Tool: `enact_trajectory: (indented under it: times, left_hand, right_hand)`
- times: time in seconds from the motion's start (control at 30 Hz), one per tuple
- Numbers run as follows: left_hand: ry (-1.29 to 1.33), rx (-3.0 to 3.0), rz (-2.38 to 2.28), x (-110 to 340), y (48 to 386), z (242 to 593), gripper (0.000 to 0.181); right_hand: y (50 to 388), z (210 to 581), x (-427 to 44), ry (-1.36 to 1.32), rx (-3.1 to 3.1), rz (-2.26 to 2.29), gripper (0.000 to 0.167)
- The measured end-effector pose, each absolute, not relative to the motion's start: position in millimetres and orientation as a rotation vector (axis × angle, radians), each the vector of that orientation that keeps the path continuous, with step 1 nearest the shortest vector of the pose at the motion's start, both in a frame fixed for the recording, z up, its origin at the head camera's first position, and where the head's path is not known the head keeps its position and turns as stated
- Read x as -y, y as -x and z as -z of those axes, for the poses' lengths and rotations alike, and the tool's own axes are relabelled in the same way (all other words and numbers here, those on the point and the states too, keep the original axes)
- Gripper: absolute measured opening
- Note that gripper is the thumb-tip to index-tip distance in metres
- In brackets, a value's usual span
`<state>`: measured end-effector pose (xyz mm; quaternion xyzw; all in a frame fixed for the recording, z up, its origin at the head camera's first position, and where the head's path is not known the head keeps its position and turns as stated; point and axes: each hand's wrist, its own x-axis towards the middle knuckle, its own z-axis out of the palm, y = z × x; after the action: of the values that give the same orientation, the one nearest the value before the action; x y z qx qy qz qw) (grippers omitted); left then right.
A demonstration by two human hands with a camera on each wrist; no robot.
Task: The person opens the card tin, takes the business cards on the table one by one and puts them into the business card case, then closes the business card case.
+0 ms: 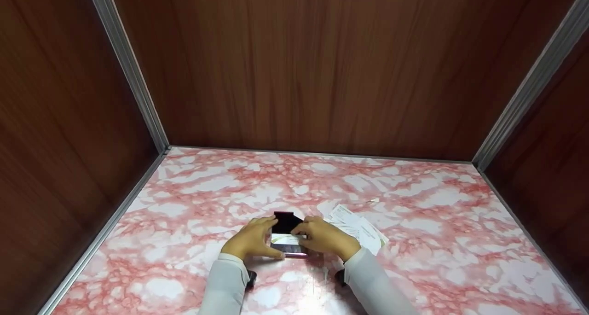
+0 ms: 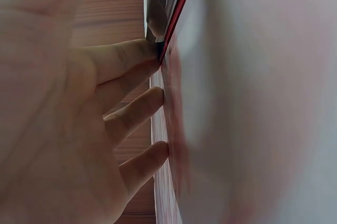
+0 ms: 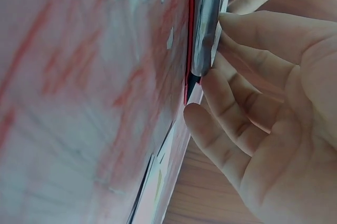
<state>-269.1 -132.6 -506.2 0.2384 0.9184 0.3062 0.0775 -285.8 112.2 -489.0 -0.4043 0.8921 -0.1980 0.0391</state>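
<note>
A card case (image 1: 286, 222) lies unfolded on the table, with a black inside, a red edge and a shiny silver part nearest the person. Across it sits a white card (image 1: 285, 239) with a greenish strip. My left hand (image 1: 252, 239) holds the case at its left side, thumb at the near corner and forefinger at the black flap. In the left wrist view the other fingers (image 2: 138, 117) spread against the tabletop. From the right, my right hand (image 1: 326, 237) pinches the card's right end with curled fingers. Its fingertips (image 3: 211, 83) hide part of the case.
Several loose white cards (image 1: 363, 232) lie overlapping just right of my right hand. A small scrap (image 1: 375, 200) sits beyond them. The red-and-white marbled table (image 1: 184, 241) is bounded by dark wood panels (image 1: 294, 66) with grey metal corner posts (image 1: 133, 71).
</note>
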Motion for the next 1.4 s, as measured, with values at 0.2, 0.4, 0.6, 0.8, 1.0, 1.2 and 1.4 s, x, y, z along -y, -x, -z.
enact_trajectory:
  times: [0.2, 0.4, 0.6, 0.8, 1.0, 1.2, 1.4]
  left_hand:
    - [-0.712, -2.742, -0.914, 132, 268, 505, 0.103]
    - [-0.687, -2.728, -0.905, 132, 268, 504, 0.103]
    - [-0.673, -2.719, -0.91, 132, 267, 505, 0.103]
    - [-0.669, -2.72, -0.916, 133, 267, 504, 0.103]
    - [-0.629, -2.709, -0.91, 132, 266, 503, 0.103]
    - [-0.616, -2.713, -0.898, 132, 266, 503, 0.103]
    - [-0.62, -2.715, -0.903, 132, 266, 503, 0.104]
  right_hand:
    - [285, 490, -114, 1.265, -2.738, 0.611, 0.026]
    - [282, 490, -119, 1.237, -2.723, 0.628, 0.03]
    - [278, 488, -130, 1.112, -2.698, 0.726, 0.036]
    - [278, 487, -152, 1.113, -2.744, 0.784, 0.034]
    - [280, 481, -181, 0.981, -2.786, 0.85, 0.037]
    - [283, 471, -210, 0.785, -2.838, 0.897, 0.041]
    - [286, 464, -235, 0.644, -2.867, 0.896, 0.044]
